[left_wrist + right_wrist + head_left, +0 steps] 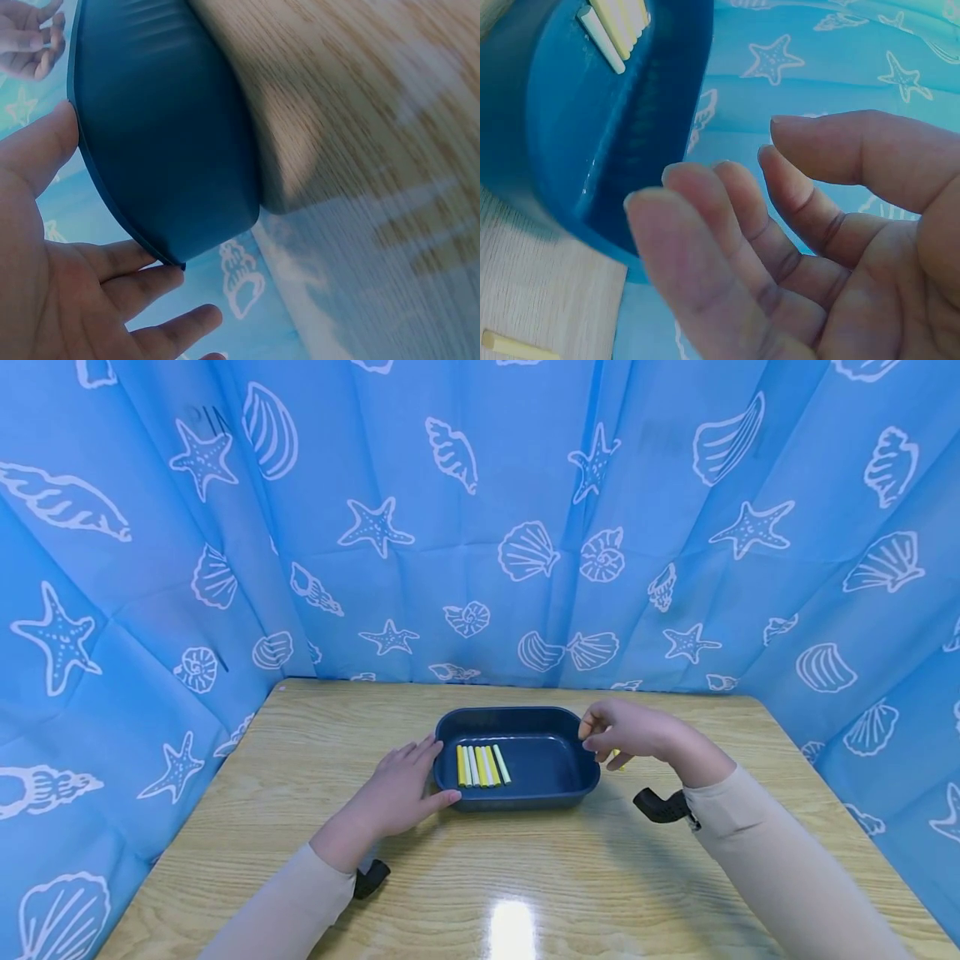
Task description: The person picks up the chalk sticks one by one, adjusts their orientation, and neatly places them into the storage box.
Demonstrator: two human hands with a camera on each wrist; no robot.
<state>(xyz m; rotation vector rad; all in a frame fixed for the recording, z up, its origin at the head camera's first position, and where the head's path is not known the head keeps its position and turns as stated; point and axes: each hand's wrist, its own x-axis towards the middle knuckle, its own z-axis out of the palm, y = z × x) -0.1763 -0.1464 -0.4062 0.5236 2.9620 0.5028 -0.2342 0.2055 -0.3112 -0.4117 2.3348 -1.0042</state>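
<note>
A dark blue rectangular tray (540,797) sits on the table. Inside it, at the left, several yellow and white chalk sticks (480,766) lie side by side in a row. My left hand (393,789) rests against the tray's left end, its thumb and fingertips touching the rim with fingers extended. At the right end, my right hand (630,731) hovers beside the rim, fingers loosely bent and holding nothing; a gap shows between thumb and fingers in the right wrist view. A yellow chalk stick (517,345) lies on the table outside the tray, partly hidden under the right hand in the head view.
The wooden table (360,910) runs back to a blue curtain (465,585) with white shells and starfish, which also closes in both sides. A black wrist device (660,806) hangs by the right sleeve, another black device (371,878) by the left.
</note>
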